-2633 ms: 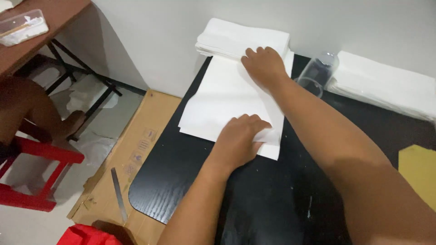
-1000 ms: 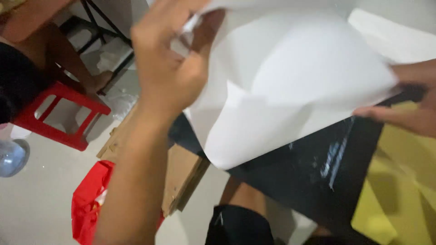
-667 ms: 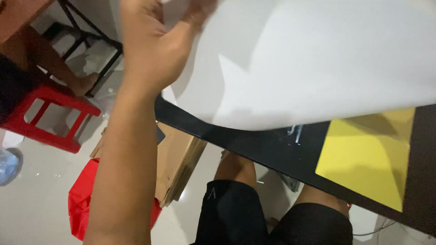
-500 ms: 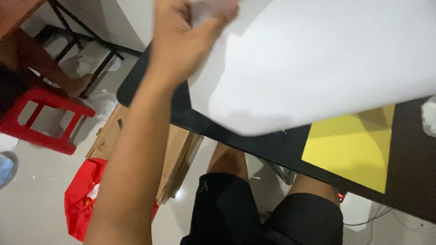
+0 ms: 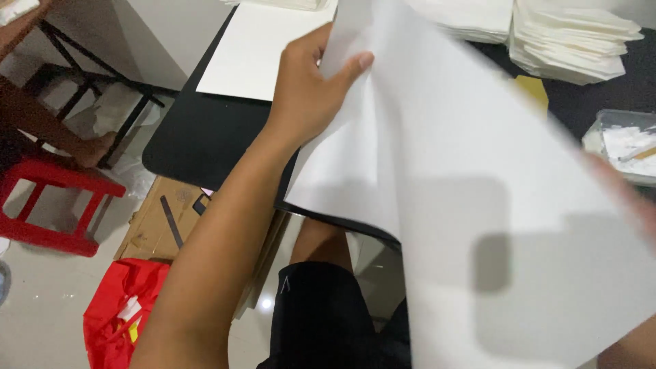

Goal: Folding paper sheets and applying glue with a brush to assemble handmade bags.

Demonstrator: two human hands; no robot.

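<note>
While left hand point(image 5: 307, 96) pinches, paper sheet point(image 5: 492, 225) tilted

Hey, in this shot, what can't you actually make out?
Head view only:
- Right hand: a blur behind the white sheet; its grip can't be judged.
- Black table: its middle is covered by the sheet.
- Clear tray: cut off by the right edge.
- Paper stacks: cut by the top edge.

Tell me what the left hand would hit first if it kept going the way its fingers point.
The left hand grips the big white sheet, fingers pointing up and away over the black table. Straight on, it would likely meet the paper stack at the far edge; depth is unclear.
</note>
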